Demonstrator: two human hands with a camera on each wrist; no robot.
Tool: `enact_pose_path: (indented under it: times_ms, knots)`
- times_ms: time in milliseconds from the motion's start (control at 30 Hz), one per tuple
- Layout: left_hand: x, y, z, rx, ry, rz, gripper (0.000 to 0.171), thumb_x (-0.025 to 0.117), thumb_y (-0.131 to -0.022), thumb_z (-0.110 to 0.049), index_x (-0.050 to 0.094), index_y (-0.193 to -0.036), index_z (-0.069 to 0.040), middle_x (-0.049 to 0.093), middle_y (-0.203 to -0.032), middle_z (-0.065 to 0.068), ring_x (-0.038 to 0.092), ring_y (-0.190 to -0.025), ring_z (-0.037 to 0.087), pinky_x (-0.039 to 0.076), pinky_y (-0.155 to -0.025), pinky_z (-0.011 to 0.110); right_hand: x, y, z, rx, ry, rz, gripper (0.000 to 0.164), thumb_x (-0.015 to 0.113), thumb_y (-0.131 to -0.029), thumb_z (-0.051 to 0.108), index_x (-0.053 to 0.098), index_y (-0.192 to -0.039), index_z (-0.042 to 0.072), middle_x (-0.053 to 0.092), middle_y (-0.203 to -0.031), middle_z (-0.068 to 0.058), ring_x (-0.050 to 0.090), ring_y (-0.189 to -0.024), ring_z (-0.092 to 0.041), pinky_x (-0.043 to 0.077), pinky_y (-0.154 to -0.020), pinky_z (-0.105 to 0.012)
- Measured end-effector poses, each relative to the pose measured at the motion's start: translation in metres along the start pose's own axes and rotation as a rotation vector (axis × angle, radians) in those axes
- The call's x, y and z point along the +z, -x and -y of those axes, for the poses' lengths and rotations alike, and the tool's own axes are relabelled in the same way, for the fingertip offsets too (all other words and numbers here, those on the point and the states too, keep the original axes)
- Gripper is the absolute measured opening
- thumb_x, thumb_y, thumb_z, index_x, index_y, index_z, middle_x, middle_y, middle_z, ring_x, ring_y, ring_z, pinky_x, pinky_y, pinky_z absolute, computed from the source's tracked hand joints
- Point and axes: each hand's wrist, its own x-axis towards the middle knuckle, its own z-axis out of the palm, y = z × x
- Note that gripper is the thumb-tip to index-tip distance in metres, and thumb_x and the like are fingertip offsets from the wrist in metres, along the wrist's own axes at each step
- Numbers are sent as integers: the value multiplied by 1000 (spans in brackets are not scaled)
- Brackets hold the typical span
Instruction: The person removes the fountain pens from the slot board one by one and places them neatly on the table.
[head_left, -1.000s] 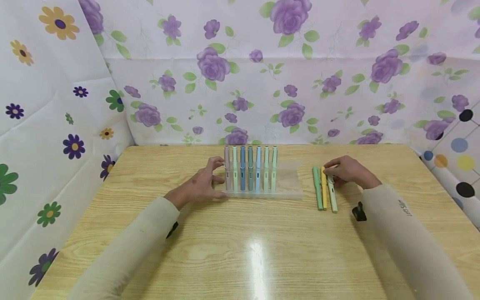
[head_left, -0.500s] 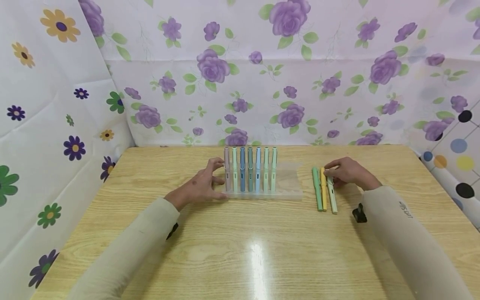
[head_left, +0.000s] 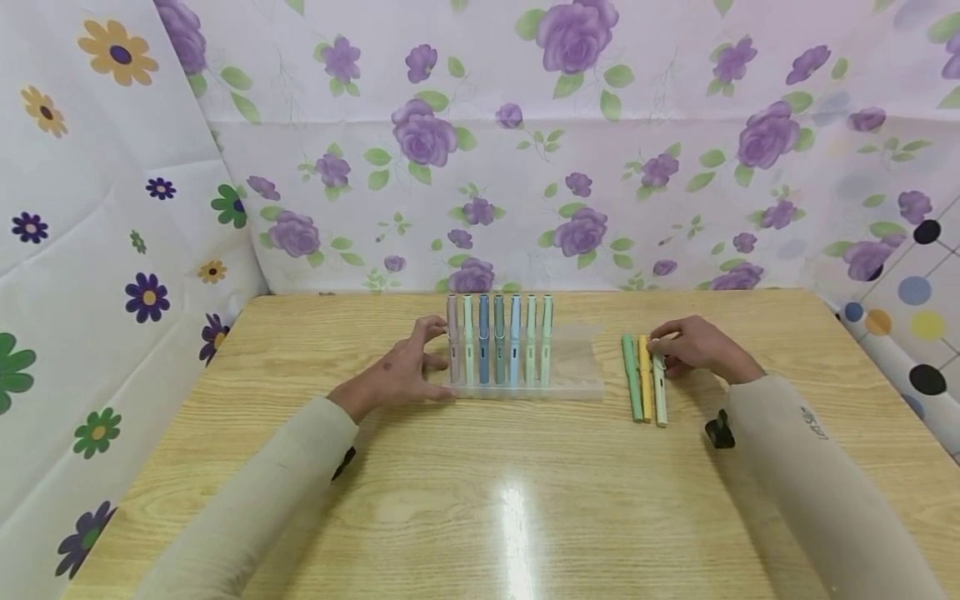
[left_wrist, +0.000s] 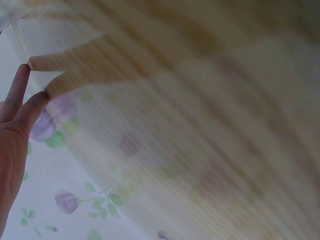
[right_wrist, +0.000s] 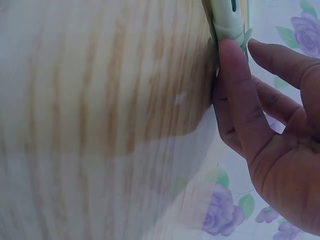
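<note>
A clear pen stand [head_left: 576,360] holds several pens upright in a row, among them a mauve pen [head_left: 453,342], a dark blue pen [head_left: 483,342] and a light blue pen [head_left: 515,342]. My left hand [head_left: 399,372] grips the stand's left end, thumb at the front and a finger at the back. To the stand's right lie a green pen [head_left: 632,379], a yellow pen [head_left: 645,379] and a pale green pen [head_left: 660,396]. My right hand [head_left: 696,343] pinches the pale green pen near its clip end, seen closer in the right wrist view. The left wrist view shows fingers [left_wrist: 20,100] near the tabletop.
The wood-grain table [head_left: 420,500] reflects a bright light at its front middle. A floral cloth [head_left: 480,150] hangs behind it, and patterned cloths close off both sides. The stand's right section holds no pens.
The lower end of the pale green pen has swung left, closer to the yellow pen, with my right hand at its top. My left hand stays at the stand.
</note>
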Motion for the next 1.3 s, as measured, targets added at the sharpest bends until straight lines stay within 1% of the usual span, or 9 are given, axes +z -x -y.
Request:
enact_pose_path:
  times_ms: [200,433,633,867,1000,1200,1300]
  knots:
    - [0,0,-1,-2,-1,3,97,88,-79,-13,17,-145,-22,23,-161,17,62,-119,30,45,-102,52,0,0,0,10,6,6,57,57,-104,23,39,-142,-16,66,-102,-19,70,-79,-21,59,-73,-39]
    - [0,1,-1,-8,2,-1,97,88,-78,-13,17,-145,-23,23,-161,17,62,-120,30,43,-104,53,0,1,-1,22,15,-1,55,57,-104,23,41,-140,-16,65,-93,-16,70,-74,-21,59,-70,-39]
    - [0,1,-1,-8,6,-7,97,88,-78,-14,18,-145,-22,22,-162,17,62,-120,31,43,-104,54,0,0,0,35,48,-26,48,53,-105,19,45,-137,-16,68,-97,-18,69,-77,-18,59,-70,-36]
    - [-1,0,-1,-1,-4,-2,97,88,-79,-14,17,-145,-22,22,-161,17,62,-119,30,44,-103,53,1,0,2,50,15,-30,44,48,-105,10,43,-138,-18,65,-103,-23,67,-80,-18,59,-72,-35]
    - [-1,0,-1,-2,-1,-1,96,88,-79,-14,18,-144,-22,23,-161,16,62,-119,30,44,-103,53,0,1,3,51,16,-31,43,45,-104,7,42,-138,-19,64,-103,-25,67,-80,-18,59,-72,-35]
    - [-1,0,0,2,7,2,97,88,-79,-14,17,-145,-22,22,-162,17,62,-120,31,44,-103,53,-2,1,3,57,25,-21,43,45,-105,7,40,-138,-20,65,-100,-24,69,-80,-20,59,-72,-37]
    - [-1,0,0,3,10,4,96,87,-79,-13,17,-145,-22,21,-162,17,62,-120,31,45,-102,53,-6,2,4,45,36,-37,44,46,-105,9,41,-137,-21,67,-98,-21,69,-81,-19,59,-73,-37]
